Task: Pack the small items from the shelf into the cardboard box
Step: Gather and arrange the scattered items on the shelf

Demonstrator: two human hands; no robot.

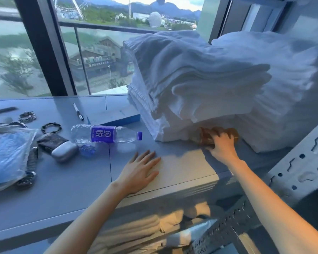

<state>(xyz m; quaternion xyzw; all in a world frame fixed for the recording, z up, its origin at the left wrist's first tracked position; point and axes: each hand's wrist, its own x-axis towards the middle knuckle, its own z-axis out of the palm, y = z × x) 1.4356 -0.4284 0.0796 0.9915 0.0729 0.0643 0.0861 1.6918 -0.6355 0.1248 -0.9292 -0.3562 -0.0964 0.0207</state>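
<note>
Right hand (222, 144) curls round amber container (205, 135) wedged under towel stack (200, 85), near shelf (72, 189) right edge; left hand (140, 170) flat, fingers spread, likely bracing.

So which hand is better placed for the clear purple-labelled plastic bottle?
Left: the left hand lies flat and empty near the clear purple-labelled plastic bottle; the right hand grips a brown translucent object beside the folded white towels.

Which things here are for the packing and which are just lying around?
For the packing, probably: brown container held by the right hand, water bottle, bead bracelet, silver case, pen.
Just lying around: folded white towels, metal shelf post.
</note>
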